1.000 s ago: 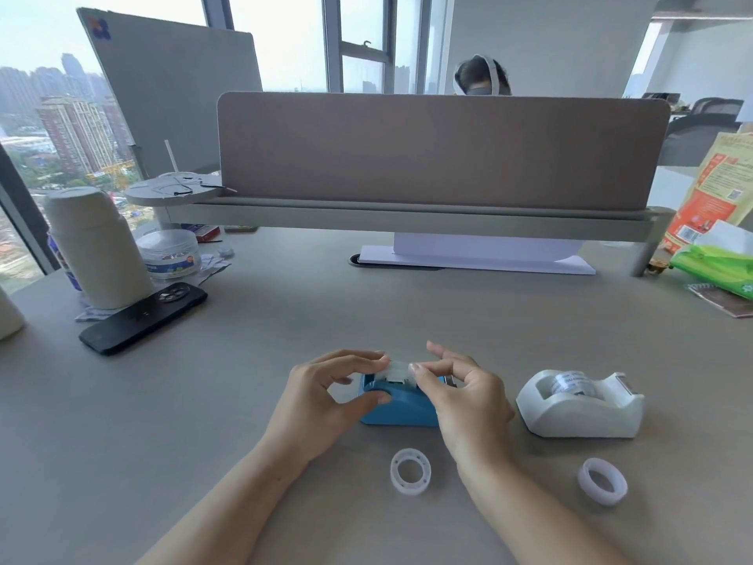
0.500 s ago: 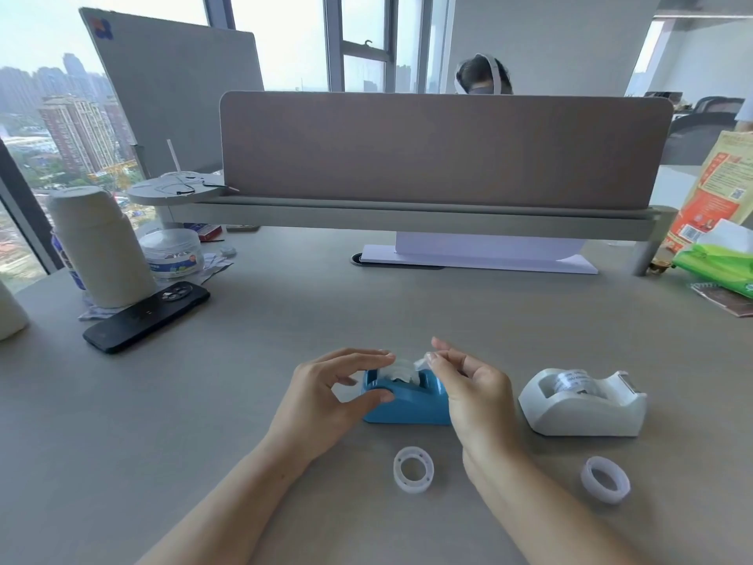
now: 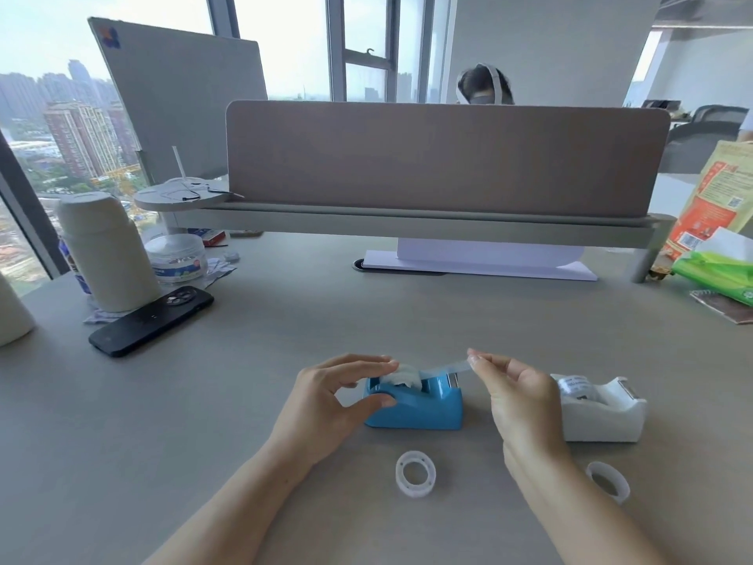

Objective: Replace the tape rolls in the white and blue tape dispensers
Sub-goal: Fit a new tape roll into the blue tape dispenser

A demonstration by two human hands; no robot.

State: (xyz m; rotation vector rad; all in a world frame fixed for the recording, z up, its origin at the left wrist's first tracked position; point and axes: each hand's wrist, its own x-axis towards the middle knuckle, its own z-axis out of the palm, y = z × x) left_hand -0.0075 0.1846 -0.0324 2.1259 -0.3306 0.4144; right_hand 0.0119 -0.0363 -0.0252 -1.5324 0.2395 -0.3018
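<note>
A blue tape dispenser (image 3: pixel 423 407) stands on the desk with a tape roll (image 3: pixel 405 377) seated in it. My left hand (image 3: pixel 334 397) steadies its left end, fingertips on the roll and thumb on the side. My right hand (image 3: pixel 515 391) pinches the clear tape strip (image 3: pixel 446 367), stretched from the roll to the right above the cutter. A white tape dispenser (image 3: pixel 603 413) with a roll inside sits just right of my right hand. Two loose tape rings lie in front: one (image 3: pixel 415 474) below the blue dispenser, one (image 3: pixel 608 482) below the white dispenser.
A black phone (image 3: pixel 150 320), a white bottle (image 3: pixel 106 250) and a round tub (image 3: pixel 177 258) stand at the far left. A desk divider (image 3: pixel 444 157) runs across the back, a person behind it. A green packet (image 3: pixel 721 277) and an orange bag (image 3: pixel 717 201) sit far right.
My right hand has moved right and away from the roll, drawing a strip of tape out over the blue dispenser's cutter. My left hand has stayed on the dispenser.
</note>
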